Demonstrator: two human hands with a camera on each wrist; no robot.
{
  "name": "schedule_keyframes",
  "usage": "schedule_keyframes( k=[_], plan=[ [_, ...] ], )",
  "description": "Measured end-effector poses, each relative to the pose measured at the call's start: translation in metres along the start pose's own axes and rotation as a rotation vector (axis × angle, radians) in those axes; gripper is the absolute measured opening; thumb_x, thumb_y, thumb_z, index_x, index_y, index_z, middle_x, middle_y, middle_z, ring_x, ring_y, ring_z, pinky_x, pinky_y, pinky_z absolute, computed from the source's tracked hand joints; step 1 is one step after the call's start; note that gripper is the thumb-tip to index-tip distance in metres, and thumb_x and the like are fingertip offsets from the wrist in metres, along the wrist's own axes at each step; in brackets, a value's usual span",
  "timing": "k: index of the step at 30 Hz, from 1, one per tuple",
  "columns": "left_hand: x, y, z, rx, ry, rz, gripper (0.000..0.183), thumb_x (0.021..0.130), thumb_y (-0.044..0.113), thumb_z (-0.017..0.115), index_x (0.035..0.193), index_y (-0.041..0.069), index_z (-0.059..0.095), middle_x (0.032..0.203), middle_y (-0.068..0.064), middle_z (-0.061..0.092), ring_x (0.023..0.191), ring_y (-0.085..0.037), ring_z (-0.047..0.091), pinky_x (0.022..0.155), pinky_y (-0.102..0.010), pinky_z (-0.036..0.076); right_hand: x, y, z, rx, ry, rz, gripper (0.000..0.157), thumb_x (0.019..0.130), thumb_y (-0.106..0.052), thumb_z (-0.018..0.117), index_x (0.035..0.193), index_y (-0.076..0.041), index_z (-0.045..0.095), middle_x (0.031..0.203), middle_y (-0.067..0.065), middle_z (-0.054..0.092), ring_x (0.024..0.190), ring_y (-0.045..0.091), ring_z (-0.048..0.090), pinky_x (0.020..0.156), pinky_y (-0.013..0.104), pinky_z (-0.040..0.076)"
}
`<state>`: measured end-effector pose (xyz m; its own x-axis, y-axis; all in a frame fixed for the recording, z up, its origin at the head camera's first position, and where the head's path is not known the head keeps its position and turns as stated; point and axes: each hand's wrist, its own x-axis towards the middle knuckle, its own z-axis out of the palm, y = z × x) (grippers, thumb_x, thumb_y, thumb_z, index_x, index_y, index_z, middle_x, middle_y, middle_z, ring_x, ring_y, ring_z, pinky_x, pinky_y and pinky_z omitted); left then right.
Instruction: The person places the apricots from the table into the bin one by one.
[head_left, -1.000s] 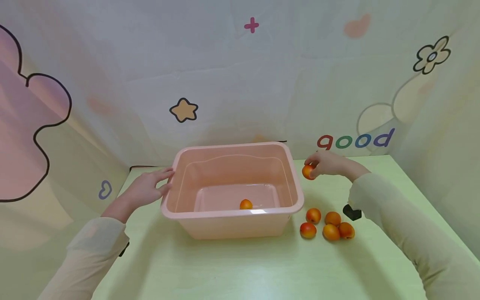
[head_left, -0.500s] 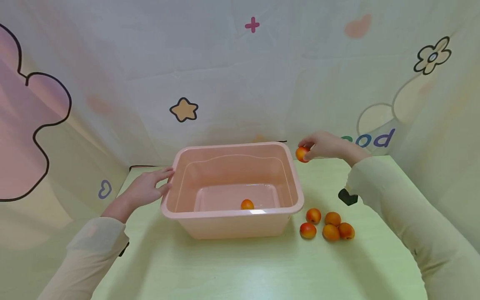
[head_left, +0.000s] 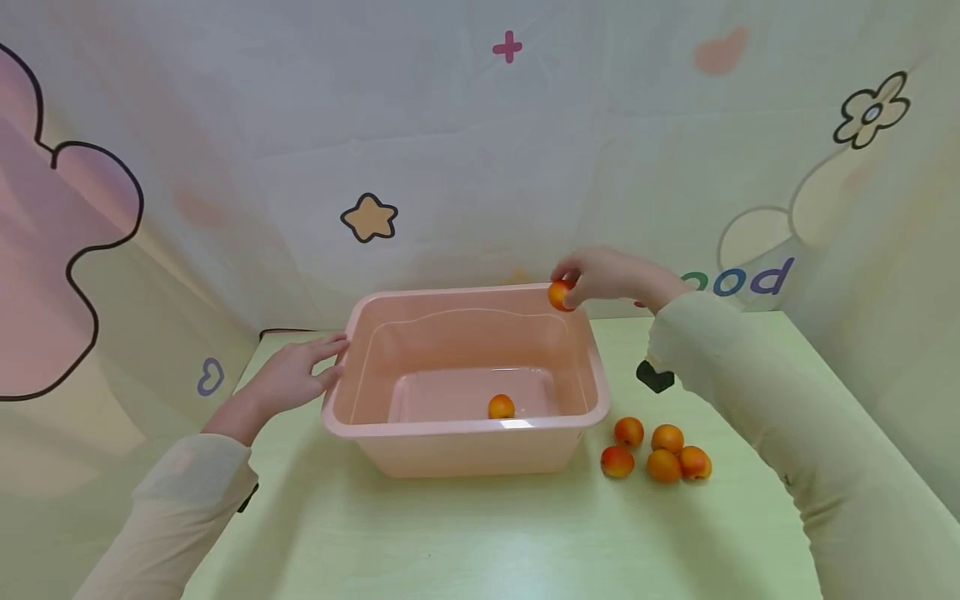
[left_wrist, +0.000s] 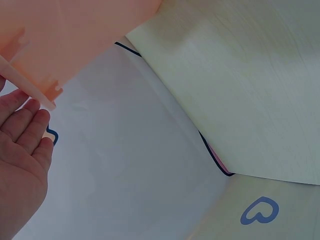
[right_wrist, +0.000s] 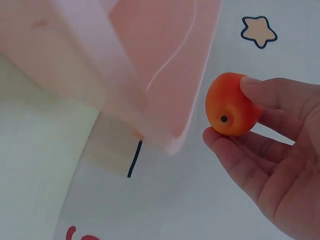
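The right hand [head_left: 618, 275] pinches an orange fruit [head_left: 558, 296] between thumb and fingers, probably raised to clear the rim of the pink tub [head_left: 480, 454]. The left hand [head_left: 291, 379], fingers loosely extended, touches the tub's left rim, perhaps for steadying. Compared with half a second ago, the fruit is more leftward, near the tub's far right corner.

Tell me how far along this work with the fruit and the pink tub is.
Apparently done: one orange fruit lies inside the pink tub. In hand: the right hand holds a second fruit by the tub's far right corner; the left hand is at its left rim. Probably remaining: five fruits on the table, right of the tub.
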<state>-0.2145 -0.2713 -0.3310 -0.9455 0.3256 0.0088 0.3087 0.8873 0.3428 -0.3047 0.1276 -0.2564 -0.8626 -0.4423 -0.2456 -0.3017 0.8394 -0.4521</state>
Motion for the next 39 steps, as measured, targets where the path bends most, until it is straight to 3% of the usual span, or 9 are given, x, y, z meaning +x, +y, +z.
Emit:
schedule_keyframes(
  k=[7, 19, 28, 32, 39],
  plan=[
    [-0.001, 0.002, -0.001, 0.012, 0.017, 0.014, 0.048, 0.089, 0.022, 0.049, 0.131, 0.001, 0.041, 0.137, -0.018, 0.038, 0.121, -0.040, 0.038, 0.094, -0.055, 0.035, 0.020, -0.023, 0.013, -0.066, -0.009, -0.087, 0.030, 0.077, -0.008, 0.062, 0.107, -0.007, 0.061, 0.101, 0.009, 0.059, 0.092, 0.024, 0.051, 0.082, 0.034, 0.048],
    [-0.001, 0.001, -0.002, 0.019, 0.023, 0.027, 0.047, 0.089, 0.022, 0.049, 0.131, 0.001, 0.041, 0.137, -0.018, 0.038, 0.121, -0.040, 0.038, 0.094, -0.055, 0.035, 0.042, -0.044, 0.034, -0.089, -0.051, -0.098, 0.032, 0.077, -0.008, 0.061, 0.108, -0.009, 0.061, 0.106, 0.008, 0.058, 0.097, 0.024, 0.051, 0.085, 0.034, 0.046],
    [0.000, 0.000, 0.001, 0.009, 0.019, 0.006, 0.048, 0.089, 0.021, 0.049, 0.132, 0.002, 0.040, 0.137, -0.017, 0.037, 0.122, -0.039, 0.038, 0.095, -0.055, 0.035, 0.059, -0.038, 0.059, 0.037, -0.160, -0.088, 0.027, 0.075, -0.001, 0.057, 0.100, -0.010, 0.061, 0.097, 0.006, 0.057, 0.093, 0.023, 0.048, 0.076, 0.029, 0.046],
    [0.001, 0.000, 0.001, 0.008, 0.018, -0.001, 0.048, 0.089, 0.022, 0.049, 0.132, 0.003, 0.040, 0.137, -0.017, 0.037, 0.122, -0.040, 0.038, 0.095, -0.056, 0.034, 0.062, -0.035, 0.069, 0.134, -0.198, -0.029, 0.028, 0.074, 0.002, 0.055, 0.098, -0.011, 0.059, 0.091, 0.003, 0.055, 0.092, 0.021, 0.045, 0.071, 0.027, 0.044],
    [0.001, -0.001, 0.001, -0.001, 0.009, -0.015, 0.048, 0.089, 0.022, 0.049, 0.132, 0.004, 0.039, 0.139, -0.016, 0.036, 0.123, -0.040, 0.037, 0.095, -0.057, 0.034, 0.072, -0.034, 0.082, 0.135, -0.207, -0.047, 0.025, 0.074, 0.005, 0.057, 0.097, -0.006, 0.061, 0.084, 0.004, 0.052, 0.076, 0.019, 0.044, 0.064, 0.025, 0.041]
  ],
)
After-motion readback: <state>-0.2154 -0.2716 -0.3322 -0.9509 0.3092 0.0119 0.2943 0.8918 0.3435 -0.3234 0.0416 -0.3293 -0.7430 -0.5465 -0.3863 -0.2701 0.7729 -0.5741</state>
